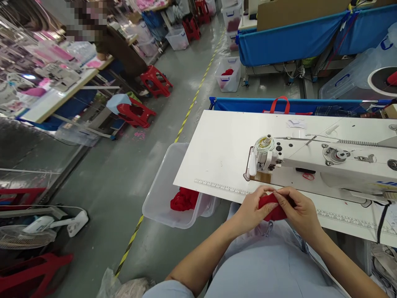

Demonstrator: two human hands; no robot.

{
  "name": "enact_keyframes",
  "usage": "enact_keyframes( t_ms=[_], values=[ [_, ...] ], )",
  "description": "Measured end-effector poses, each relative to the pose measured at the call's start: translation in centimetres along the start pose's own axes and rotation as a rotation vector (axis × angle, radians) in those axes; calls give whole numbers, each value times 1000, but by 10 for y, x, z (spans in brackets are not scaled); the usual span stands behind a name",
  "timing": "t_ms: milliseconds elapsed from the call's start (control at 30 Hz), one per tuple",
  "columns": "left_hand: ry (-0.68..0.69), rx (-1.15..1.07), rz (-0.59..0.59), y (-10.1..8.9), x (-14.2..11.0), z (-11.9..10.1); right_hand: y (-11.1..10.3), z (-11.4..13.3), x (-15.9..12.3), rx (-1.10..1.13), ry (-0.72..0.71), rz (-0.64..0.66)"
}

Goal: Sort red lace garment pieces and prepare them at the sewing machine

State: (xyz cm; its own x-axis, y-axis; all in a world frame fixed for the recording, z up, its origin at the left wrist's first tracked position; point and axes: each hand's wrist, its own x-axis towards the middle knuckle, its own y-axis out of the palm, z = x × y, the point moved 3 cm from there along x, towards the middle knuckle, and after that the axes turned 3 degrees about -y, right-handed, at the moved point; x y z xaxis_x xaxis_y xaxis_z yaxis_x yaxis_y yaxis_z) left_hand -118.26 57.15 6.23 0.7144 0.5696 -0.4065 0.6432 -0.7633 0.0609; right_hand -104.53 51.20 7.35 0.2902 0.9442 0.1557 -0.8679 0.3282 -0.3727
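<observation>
A small piece of red fabric [273, 212] is pinched between my two hands, just off the front edge of the white sewing table [214, 149]. My left hand [254, 209] grips its left side, thumb on top. On the other side, my right hand [294, 205] has thumb and fingertips closed on the cloth, close to the left fingertips. Part of the fabric is hidden behind the fingers. Beyond the hands stands a white sewing machine [310, 159], its needle head [263, 159] a little past my left fingertips. A printed ruler strip [223, 187] runs along the table's front edge.
A clear plastic bin [158, 190] with red fabric [185, 199] in it stands on the floor left of the table. Red stools [136, 112], a fan [27, 236] and a person [120, 49] at another bench are further left. Another bin [228, 76] stands behind the table.
</observation>
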Motion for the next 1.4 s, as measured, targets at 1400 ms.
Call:
enact_keyframes(
  t_ms=[1400],
  values=[
    [-82,351,-649,-99,38,68,5,-55,-5,325,446,138]
  ],
)
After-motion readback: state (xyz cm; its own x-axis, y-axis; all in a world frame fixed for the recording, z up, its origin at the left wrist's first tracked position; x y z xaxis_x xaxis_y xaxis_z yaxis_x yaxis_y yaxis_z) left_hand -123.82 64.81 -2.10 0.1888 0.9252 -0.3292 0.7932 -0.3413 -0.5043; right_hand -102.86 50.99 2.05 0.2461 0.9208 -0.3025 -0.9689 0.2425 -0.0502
